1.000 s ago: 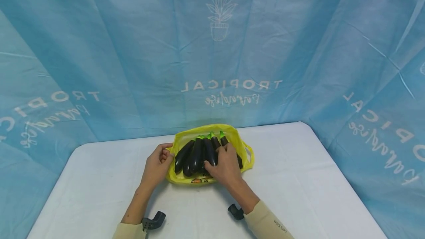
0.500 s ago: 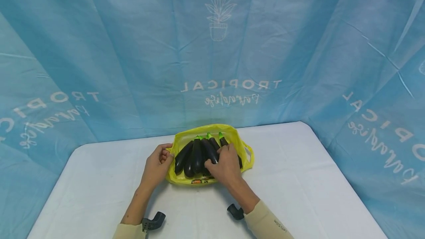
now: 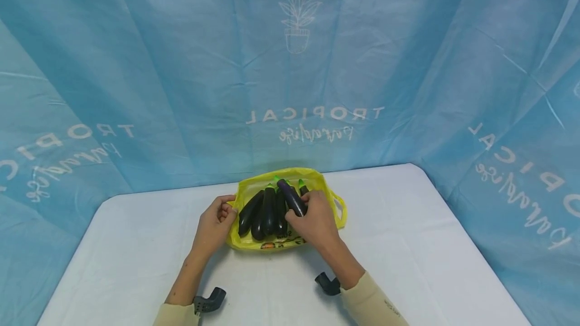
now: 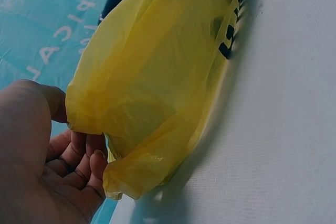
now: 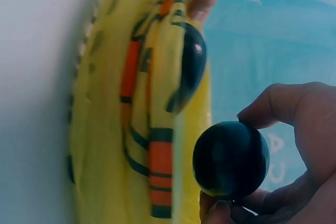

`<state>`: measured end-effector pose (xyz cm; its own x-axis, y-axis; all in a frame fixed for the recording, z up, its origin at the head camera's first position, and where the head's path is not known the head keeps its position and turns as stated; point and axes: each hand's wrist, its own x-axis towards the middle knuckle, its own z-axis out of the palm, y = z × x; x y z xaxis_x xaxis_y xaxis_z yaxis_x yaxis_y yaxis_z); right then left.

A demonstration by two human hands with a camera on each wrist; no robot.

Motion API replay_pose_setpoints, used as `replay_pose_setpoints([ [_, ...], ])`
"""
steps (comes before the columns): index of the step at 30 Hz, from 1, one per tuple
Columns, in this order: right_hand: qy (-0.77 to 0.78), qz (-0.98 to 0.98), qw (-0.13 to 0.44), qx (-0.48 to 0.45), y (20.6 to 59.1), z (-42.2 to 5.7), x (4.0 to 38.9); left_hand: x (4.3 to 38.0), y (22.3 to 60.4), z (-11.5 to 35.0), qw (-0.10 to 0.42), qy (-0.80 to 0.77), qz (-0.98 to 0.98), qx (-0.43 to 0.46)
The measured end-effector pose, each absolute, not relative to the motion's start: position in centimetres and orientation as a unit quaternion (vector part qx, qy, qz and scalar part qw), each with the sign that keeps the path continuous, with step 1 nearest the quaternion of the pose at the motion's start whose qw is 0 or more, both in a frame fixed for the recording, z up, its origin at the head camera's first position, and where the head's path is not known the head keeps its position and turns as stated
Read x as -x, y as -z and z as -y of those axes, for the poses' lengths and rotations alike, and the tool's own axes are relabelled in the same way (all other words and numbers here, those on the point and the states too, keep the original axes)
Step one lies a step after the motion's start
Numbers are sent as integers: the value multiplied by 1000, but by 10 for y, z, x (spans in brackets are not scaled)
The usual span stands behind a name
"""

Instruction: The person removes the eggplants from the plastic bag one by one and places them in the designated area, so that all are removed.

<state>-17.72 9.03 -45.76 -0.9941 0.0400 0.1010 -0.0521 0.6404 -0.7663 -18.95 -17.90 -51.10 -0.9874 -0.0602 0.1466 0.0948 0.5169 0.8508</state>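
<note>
Glossy dark eggplant [image 3: 291, 197] in the right hand [image 3: 316, 220], over a thin yellow plastic bag [image 3: 296, 171]
In the head view, the right hand's thumb and fingers are clamped round the smooth, tapered eggplant, tilted above the other eggplants [image 3: 269, 213], which lie side by side in the bag's wide mouth; the hand covers its near end and part of the pile. The left hand [image 3: 216, 223] pinches the bag's left edge, all on a white cloth [image 3: 136, 255]. In the left wrist view, the film is translucent and crinkled, its printed top cut off by the frame, and some fingertips are hidden behind it. In the right wrist view, the held eggplant shows end-on as a dark round, its length hidden; the bag's orange-and-black print is blurred.
</note>
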Motion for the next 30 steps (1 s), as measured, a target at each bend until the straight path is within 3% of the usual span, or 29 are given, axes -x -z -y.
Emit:
replay_pose_setpoints([
  [9,-425,901,85,-7,447,-104,180,189,511,181,80,486,871,11],
  [30,-420,903,88,29,432,-145,190,191,511,185,83,488,869,7],
])
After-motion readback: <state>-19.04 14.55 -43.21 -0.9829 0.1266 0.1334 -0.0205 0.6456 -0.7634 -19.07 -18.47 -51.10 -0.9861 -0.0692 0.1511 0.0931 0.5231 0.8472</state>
